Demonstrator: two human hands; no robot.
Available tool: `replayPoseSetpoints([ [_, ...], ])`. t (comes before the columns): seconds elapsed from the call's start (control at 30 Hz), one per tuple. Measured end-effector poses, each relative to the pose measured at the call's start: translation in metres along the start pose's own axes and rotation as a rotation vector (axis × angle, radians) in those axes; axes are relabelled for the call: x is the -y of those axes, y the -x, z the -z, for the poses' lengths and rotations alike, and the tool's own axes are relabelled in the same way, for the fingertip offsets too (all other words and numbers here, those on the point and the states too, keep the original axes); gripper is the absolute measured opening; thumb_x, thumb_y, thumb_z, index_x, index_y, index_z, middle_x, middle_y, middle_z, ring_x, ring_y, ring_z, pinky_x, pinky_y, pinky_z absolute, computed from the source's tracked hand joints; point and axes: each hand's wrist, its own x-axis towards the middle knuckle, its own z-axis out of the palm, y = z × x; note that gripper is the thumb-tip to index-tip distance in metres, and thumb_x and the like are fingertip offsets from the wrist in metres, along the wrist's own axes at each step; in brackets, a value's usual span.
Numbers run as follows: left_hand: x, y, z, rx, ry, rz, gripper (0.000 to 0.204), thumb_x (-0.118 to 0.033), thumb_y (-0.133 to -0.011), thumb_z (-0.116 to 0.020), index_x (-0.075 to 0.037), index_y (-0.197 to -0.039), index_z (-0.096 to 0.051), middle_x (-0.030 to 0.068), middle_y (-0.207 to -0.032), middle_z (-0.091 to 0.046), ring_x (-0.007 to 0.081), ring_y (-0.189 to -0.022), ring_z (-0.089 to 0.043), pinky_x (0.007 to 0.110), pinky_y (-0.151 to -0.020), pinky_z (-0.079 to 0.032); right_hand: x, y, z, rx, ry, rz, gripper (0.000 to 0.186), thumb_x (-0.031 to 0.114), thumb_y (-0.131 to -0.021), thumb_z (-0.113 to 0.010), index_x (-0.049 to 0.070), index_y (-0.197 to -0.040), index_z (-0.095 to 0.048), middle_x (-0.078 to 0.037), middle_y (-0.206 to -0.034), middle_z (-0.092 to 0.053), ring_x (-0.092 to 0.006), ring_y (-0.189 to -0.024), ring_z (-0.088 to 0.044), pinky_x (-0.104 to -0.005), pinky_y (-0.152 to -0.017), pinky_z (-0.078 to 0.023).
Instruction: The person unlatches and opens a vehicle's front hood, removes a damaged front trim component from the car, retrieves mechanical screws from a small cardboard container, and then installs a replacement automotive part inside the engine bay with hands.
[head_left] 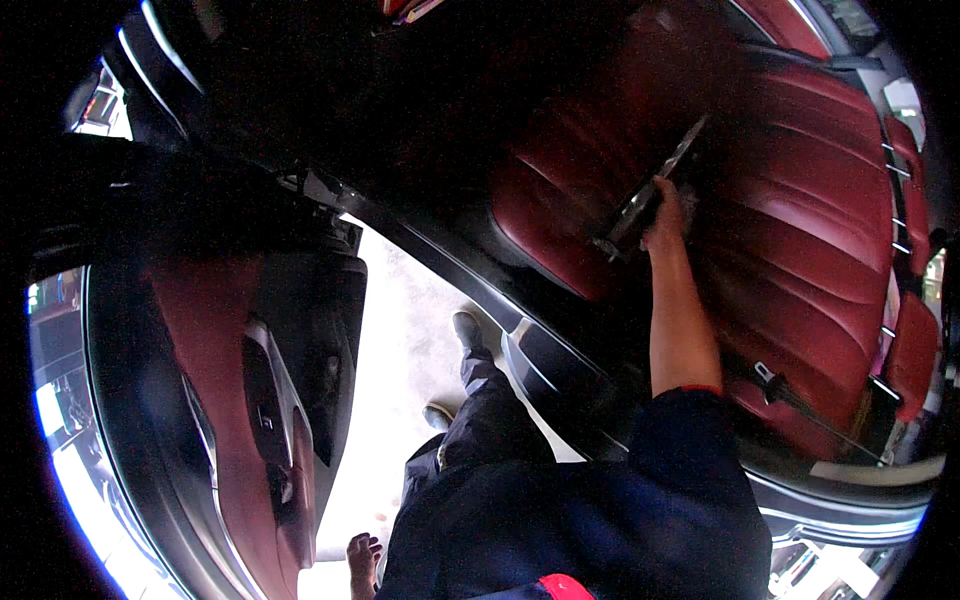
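Observation:
My right arm reaches into a car over its dark red leather seat (560,170). My right hand (666,215) is closed around a long, narrow, dark object (640,203) with a shiny edge and a pointed far end. Its exact kind cannot be made out. The object lies slantwise where the seat cushion meets the red backrest (800,210); I cannot tell whether it touches the leather. Low in the picture, my left hand (363,562) hangs beside my body, fingers loosely bent and apart, with nothing visible in it.
On the left the car door (225,400) stands open, with red trim and a handle. A dark door sill (440,265) runs between my feet and the seat. A seat belt buckle (768,380) lies at the backrest's near side. Much of the cabin is too dark to read.

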Motion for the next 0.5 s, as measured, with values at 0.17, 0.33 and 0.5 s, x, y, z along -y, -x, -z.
replayPoseSetpoints([
  [0.17,0.004,-0.03,-0.008,0.062,-0.028,-0.066,0.029,-0.027,-0.104,-0.053,-0.009,-0.126,-0.061,0.0105,-0.101,-0.074,0.0205,-0.077,-0.071,0.035,-0.064,-0.054,0.012,0.118,0.03,0.342,-0.149,0.207,0.059,0.041,-0.091,-0.062,0.004,-0.137,-0.057,-0.015,-0.112,-0.067,-0.0342,-0.1,-0.066,-0.0489,-0.088,-0.056],
  [0.33,0.046,-0.062,-0.009,0.088,0.067,-0.069,0.029,-0.028,-0.105,-0.054,-0.009,-0.126,-0.06,0.0098,-0.101,-0.074,0.02,-0.077,-0.071,0.035,-0.065,-0.053,-0.007,0.277,0.034,0.661,-0.341,0.18,0.078,0.05,-0.083,-0.065,0.0,-0.141,-0.052,-0.02,-0.12,-0.067,-0.0344,-0.104,-0.069,-0.0461,-0.087,-0.059],
  [0.5,0.127,-0.098,0.027,0.16,-0.015,-0.248,0.026,-0.031,-0.107,-0.053,-0.014,-0.126,-0.059,0.009,-0.101,-0.073,0.0195,-0.079,-0.07,0.035,-0.063,-0.051,-0.056,0.39,0.089,0.9,-0.299,0.085,0.095,0.06,-0.079,-0.066,0.0,-0.15,-0.046,-0.027,-0.132,-0.063,-0.0366,-0.109,-0.069,-0.0527,-0.091,-0.06],
])
